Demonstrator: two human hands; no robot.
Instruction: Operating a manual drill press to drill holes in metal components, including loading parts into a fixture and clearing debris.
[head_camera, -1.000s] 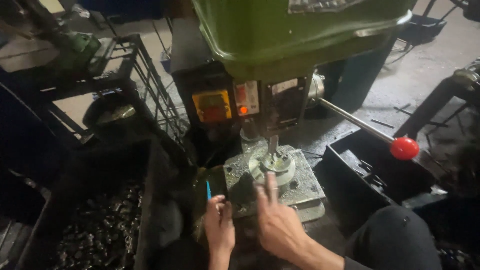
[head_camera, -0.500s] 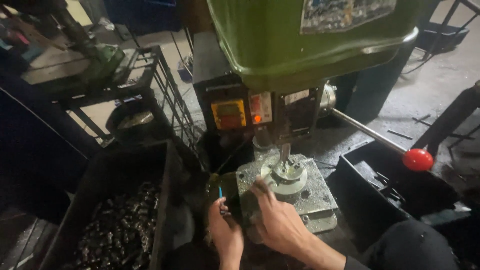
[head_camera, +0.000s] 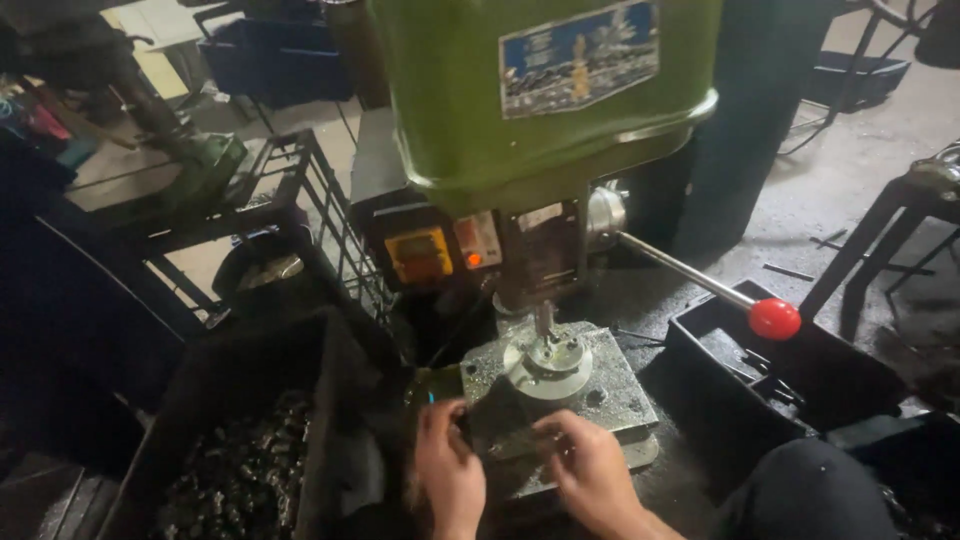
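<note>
**Two bare hands at the front of a green drill press table**

Low in the centre of the frame, the left hand (head_camera: 447, 470) and the right hand (head_camera: 585, 470) rest at the near edge of the grey, speckled metal work table (head_camera: 620, 395) of a tall green bench drill press (head_camera: 540, 90). The left hand's fingers curl against the table's left front corner; whether they pinch anything cannot be told. The right hand's fingers are bent and loosely spread on the table's front edge, with nothing visibly gripped.

Just above the hands, in the middle of the frame, a round silver metal fixture (head_camera: 547, 365) sits on the table directly under the drill spindle (head_camera: 543, 318). To the right of centre, a steel feed lever with a red ball knob (head_camera: 774, 319) juts out over a black plastic bin (head_camera: 730, 385). At the lower left stands a black crate filled with small dark metal parts (head_camera: 235, 470). Above the table, the machine's front carries an orange-yellow control panel (head_camera: 420, 255). A black wire rack (head_camera: 290, 190) fills the upper left.
</note>
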